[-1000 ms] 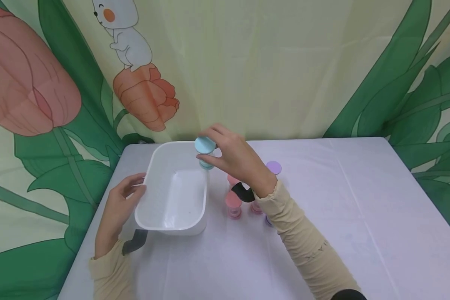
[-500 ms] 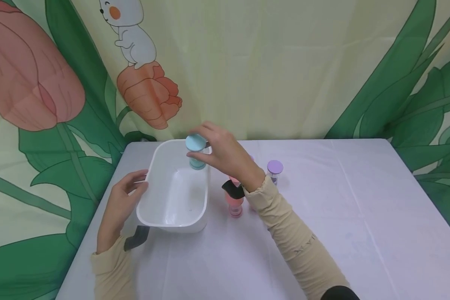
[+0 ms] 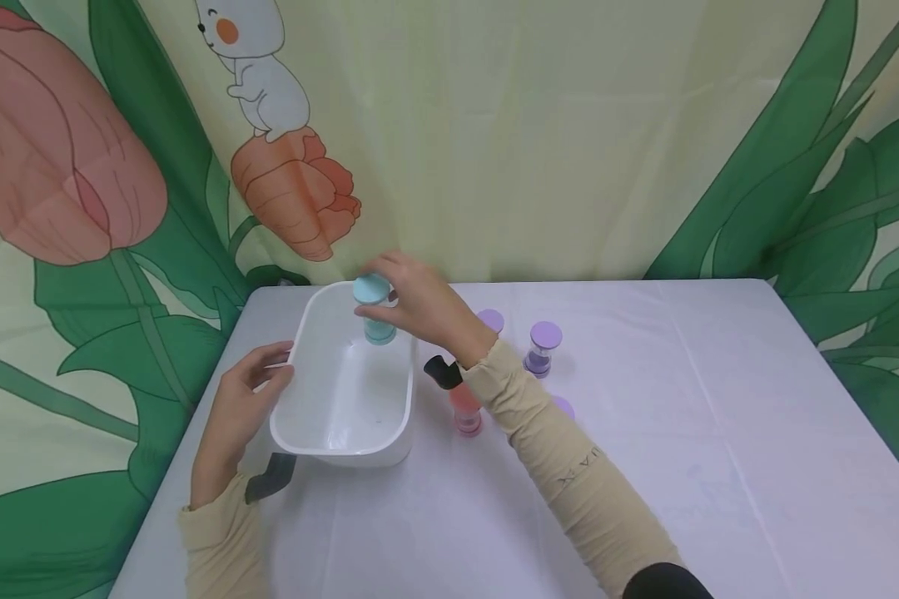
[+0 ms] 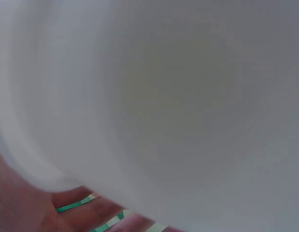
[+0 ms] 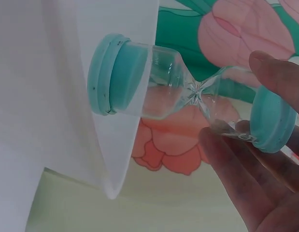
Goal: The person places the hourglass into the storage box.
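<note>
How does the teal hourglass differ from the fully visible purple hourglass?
The teal hourglass has teal caps; the purple hourglass has a purple top. The teal hourglass is held in the right grip at the mouth of the white tub; the purple hourglass stands on the table, untouched. Both have clear bodies and round, flat ends.

Long beige sleeves both arms. Left sleeve [image 3: 225,553]: wide cuff [image 3: 213,526], loose creases. Right sleeve [image 3: 569,474]: gathered wrinkles along the forearm, crinkled cuff [image 3: 489,372], line of small dark lettering [image 3: 580,466], too small to read. Left hand [image 3: 243,408] and right hand [image 3: 423,304] bare. Dark grey curved piece [image 3: 271,478] at left wrist, black hooked piece [image 3: 444,372] at right. Black rounded piece [image 3: 667,582] by right sleeve's lower end, identity unclear.
</note>
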Tool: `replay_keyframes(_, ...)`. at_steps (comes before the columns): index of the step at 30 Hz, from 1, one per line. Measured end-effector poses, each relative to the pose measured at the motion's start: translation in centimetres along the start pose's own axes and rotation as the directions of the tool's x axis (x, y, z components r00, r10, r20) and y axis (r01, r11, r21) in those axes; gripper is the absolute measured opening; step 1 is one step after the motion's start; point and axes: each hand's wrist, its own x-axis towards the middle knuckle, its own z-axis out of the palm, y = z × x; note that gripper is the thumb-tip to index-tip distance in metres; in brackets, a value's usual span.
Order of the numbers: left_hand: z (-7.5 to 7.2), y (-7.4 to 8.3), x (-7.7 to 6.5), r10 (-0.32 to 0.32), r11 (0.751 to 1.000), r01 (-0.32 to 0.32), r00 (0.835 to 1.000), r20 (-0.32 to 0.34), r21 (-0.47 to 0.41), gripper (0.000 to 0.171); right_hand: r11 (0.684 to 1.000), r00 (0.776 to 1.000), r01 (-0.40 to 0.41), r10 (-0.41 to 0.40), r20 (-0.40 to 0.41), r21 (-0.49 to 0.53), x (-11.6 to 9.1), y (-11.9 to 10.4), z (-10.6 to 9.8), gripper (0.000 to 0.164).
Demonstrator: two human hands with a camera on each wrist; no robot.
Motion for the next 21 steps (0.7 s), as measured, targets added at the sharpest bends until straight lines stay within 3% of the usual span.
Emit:
replay_keyframes(10, 0.0, 0.0, -0.1, 0.004, 1.0, -0.004, 1.0, 0.0, -0.005, 0.049, 0.994, 0.995, -0.093, 0.095, 0.043, -0.055, 1.4, 0.0, 0.7, 0.041)
replay_keyframes(21, -0.1, 0.4, -0.2, -0.011, 1.0, 0.011, 1.0, 0.01, 0.008, 0.051, 0.992, 0.992, -0.108, 0.112, 0.065, -0.063, 3.1, -0.7, 1.3, 0.041)
